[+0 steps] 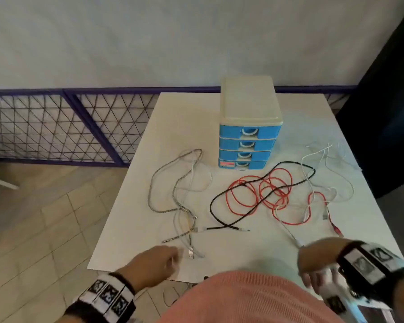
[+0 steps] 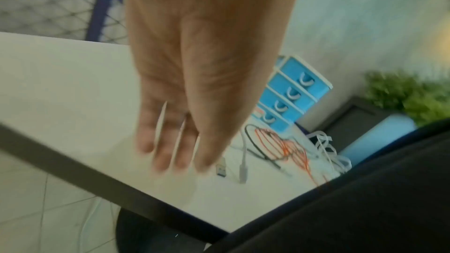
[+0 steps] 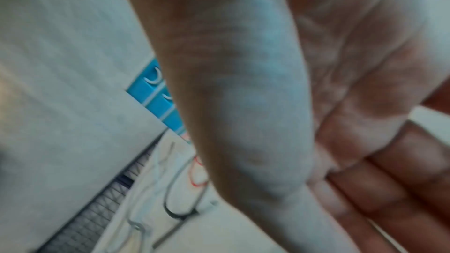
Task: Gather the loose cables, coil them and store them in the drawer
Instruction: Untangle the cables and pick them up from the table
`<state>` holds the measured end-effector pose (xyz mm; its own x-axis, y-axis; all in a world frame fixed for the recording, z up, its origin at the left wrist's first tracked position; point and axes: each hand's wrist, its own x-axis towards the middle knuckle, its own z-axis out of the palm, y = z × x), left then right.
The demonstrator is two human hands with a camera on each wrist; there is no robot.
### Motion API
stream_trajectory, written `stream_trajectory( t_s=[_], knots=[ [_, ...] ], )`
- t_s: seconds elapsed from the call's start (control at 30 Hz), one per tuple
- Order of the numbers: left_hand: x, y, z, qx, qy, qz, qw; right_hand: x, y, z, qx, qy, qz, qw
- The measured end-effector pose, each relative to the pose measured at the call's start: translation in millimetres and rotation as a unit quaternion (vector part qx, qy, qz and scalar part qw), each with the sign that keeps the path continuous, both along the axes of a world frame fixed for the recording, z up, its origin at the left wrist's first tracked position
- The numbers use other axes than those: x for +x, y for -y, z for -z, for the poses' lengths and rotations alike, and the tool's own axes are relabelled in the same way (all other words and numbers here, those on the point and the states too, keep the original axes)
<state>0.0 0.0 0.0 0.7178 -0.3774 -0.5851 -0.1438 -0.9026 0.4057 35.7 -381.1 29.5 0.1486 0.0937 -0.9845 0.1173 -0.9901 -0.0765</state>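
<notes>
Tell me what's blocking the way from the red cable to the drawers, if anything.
Nothing solid lies on the table between them, but the red cable is tangled: a black cable crosses over its loops and white cables overlap its right side. All four drawers of the drawer unit are closed, and neither the left hand nor the right hand holds anything.

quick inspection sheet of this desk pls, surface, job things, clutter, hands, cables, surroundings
surface: white table, cables spread across it
job's things: drawer unit at the far middle, four blue drawers, all closed
clutter: nothing seen
grippers: left hand open over the near edge, fingers straight, holding nothing; right hand over the near right corner, fingers straight, holding nothing
cables: braided cable and white cable on the left; black cable crossing the red cable; thin white cables on the right; none coiled
surroundings: tiled floor, mesh fence, pale wall
</notes>
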Motion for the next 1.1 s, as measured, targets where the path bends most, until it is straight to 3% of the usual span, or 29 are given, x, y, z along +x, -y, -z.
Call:
stream_trajectory(
  t_s=[0.1,0.17,0.23,0.37,0.5,0.57,0.67,0.77,0.9,1.0,1.1],
  knots=[
    [17.0,-0.2,13.6,0.040,0.119,0.056,0.991,41.1,-29.0,-13.6,0.090,0.094,0.049,0.990],
    [26.4,0.6,24.6,0.000,0.151,0.104,0.983,59.4,-43.5,-26.4,0.160,0.211,0.046,0.963],
    [33.2,2.2,34.2,0.001,0.175,0.143,0.974,70.5,-59.0,-35.7,0.205,0.275,0.048,0.938],
    [43.0,13.4,35.0,0.065,0.209,0.222,0.950,84.2,-90.4,-52.2,0.257,0.320,0.022,0.912],
    [49.6,28.5,23.0,0.020,0.188,0.267,0.945,89.6,-103.5,-57.9,0.297,0.322,-0.009,0.899],
    [57.4,35.5,11.7,-0.041,0.124,0.216,0.968,92.7,-106.2,-57.8,0.322,0.322,0.001,0.890],
    [77.5,44.2,-25.5,-0.178,-0.015,0.046,0.983,101.5,-107.8,-59.6,0.359,0.331,0.043,0.872],
    [97.2,57.8,-76.9,-0.331,-0.059,-0.080,0.938,110.2,-112.0,-68.9,0.401,0.357,0.077,0.840],
    [124.5,79.3,-117.3,-0.453,0.054,-0.254,0.853,116.7,-125.3,-87.1,0.483,0.343,0.172,0.787],
    [135.9,92.0,-128.7,-0.503,0.074,-0.305,0.805,120.9,-137.5,-93.1,0.523,0.329,0.247,0.747],
    [138.5,97.9,-128.4,-0.540,0.034,-0.342,0.769,123.4,-140.7,-94.3,0.560,0.328,0.318,0.692]
  ],
)
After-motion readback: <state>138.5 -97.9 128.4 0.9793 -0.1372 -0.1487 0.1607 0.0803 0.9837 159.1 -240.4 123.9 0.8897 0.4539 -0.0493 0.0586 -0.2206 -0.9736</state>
